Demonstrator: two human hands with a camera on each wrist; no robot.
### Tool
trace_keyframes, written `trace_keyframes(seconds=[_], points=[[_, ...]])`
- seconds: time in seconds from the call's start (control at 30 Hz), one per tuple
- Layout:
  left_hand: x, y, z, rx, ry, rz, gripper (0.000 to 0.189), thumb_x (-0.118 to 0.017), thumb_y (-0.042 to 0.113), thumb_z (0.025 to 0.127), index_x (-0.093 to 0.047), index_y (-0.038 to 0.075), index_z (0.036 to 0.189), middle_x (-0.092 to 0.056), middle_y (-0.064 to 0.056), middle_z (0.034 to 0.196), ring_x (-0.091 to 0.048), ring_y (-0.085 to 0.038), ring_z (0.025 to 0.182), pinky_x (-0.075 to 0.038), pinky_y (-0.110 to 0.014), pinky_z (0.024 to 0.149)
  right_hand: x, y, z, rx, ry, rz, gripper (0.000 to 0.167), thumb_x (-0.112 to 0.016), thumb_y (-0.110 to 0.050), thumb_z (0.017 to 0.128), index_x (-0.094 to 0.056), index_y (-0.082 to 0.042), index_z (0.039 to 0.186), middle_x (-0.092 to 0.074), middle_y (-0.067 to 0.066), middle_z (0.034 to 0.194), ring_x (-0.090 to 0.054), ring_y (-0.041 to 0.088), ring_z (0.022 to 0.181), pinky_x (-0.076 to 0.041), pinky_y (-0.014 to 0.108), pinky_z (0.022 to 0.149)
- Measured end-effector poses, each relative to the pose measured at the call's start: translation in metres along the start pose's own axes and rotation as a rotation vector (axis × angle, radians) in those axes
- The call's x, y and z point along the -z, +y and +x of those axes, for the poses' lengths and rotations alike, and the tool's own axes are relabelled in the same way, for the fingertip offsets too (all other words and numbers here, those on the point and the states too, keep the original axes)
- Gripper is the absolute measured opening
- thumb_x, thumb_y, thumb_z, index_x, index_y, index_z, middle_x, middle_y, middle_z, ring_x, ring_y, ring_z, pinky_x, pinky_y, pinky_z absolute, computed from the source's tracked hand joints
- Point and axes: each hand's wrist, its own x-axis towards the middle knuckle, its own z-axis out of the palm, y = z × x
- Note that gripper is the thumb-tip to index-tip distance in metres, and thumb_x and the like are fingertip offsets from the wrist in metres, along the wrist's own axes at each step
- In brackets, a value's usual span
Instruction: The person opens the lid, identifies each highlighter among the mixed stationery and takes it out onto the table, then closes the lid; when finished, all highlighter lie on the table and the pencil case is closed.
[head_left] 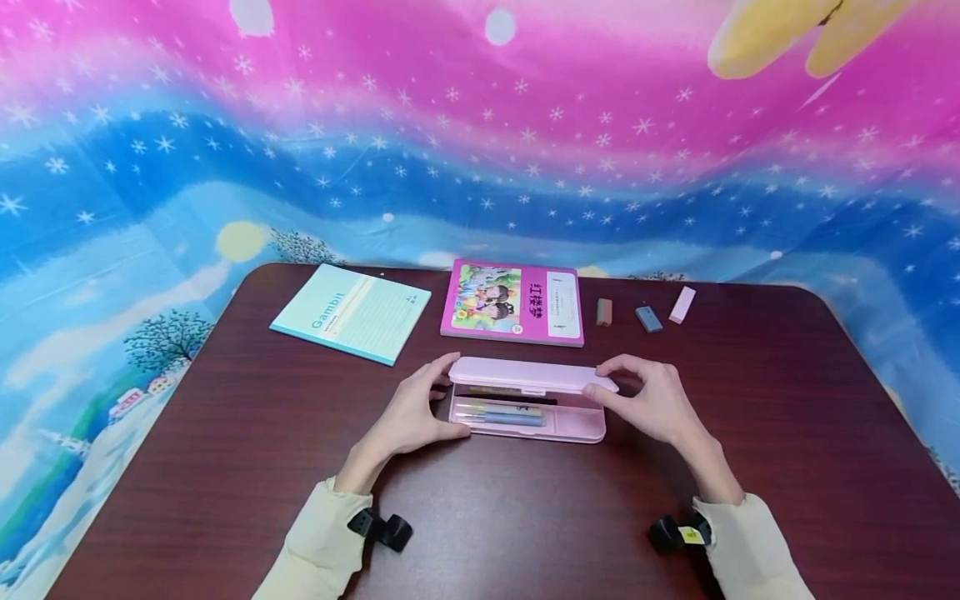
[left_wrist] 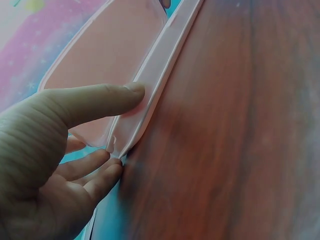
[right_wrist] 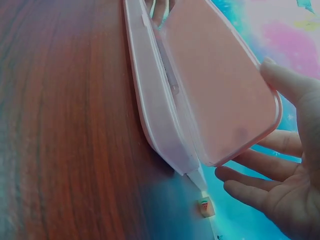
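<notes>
A pink pencil case (head_left: 579,426) lies lengthwise in the middle of the table, its lid (head_left: 525,373) tilted partway up. Inside the front compartment are a few slim pens (head_left: 501,415); a dark, narrow item shows behind them under the lid. My left hand (head_left: 411,410) grips the case's left end, thumb (left_wrist: 117,100) against the front wall and fingers around the end behind. At the right end my right hand (head_left: 654,398) holds the lid's corner between thumb and fingers. The right wrist view shows the lid's inner face (right_wrist: 215,75) standing raised from the base (right_wrist: 157,95).
Behind the case lie a pale green notebook (head_left: 352,315) and a pink picture-covered book (head_left: 512,302). To their right are a brown-and-green block (head_left: 604,312), a small blue-grey block (head_left: 648,319) and a pale pink eraser (head_left: 682,305). A printed cloth (head_left: 450,150) hangs behind the table.
</notes>
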Motion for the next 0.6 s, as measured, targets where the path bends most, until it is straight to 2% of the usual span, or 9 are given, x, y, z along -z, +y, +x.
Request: trace_keyframes(seconds=[0.23,0.47,0.6], points=[[0.001,0.000,0.000,-0.004,-0.014,-0.019,0.102,-0.091,0.010,0.061,-0.035,0.008,0.146,-0.055,-0.011,0.127,-0.058,-0.024,0.106,-0.051,-0.039,0.088,0.000,0.001,0.004,-0.042,0.006,0.045,0.026,-0.078,-0.029,0.081,-0.069,-0.009,0.095,-0.069,0.006,0.092,-0.069,0.022,0.085,-0.057,0.041,0.077],[0.002,0.001,0.000,-0.002,-0.021,-0.014,0.104,-0.090,0.010,0.062,-0.031,0.008,0.147,-0.054,-0.013,0.125,-0.057,-0.025,0.107,-0.051,-0.039,0.088,0.000,0.001,0.011,-0.099,0.039,0.054,0.024,-0.073,-0.035,0.085,-0.070,-0.012,0.091,-0.070,0.002,0.088,-0.067,0.016,0.080,-0.054,0.026,0.073],[0.003,0.001,0.000,-0.009,-0.020,-0.011,0.105,-0.090,0.011,0.062,-0.028,0.011,0.148,-0.055,-0.014,0.124,-0.057,-0.025,0.107,-0.051,-0.039,0.088,-0.002,-0.002,0.013,-0.150,0.075,0.091,0.027,-0.072,-0.033,0.086,-0.069,-0.008,0.094,-0.070,0.007,0.091,-0.065,0.012,0.076,-0.051,0.022,0.069]])
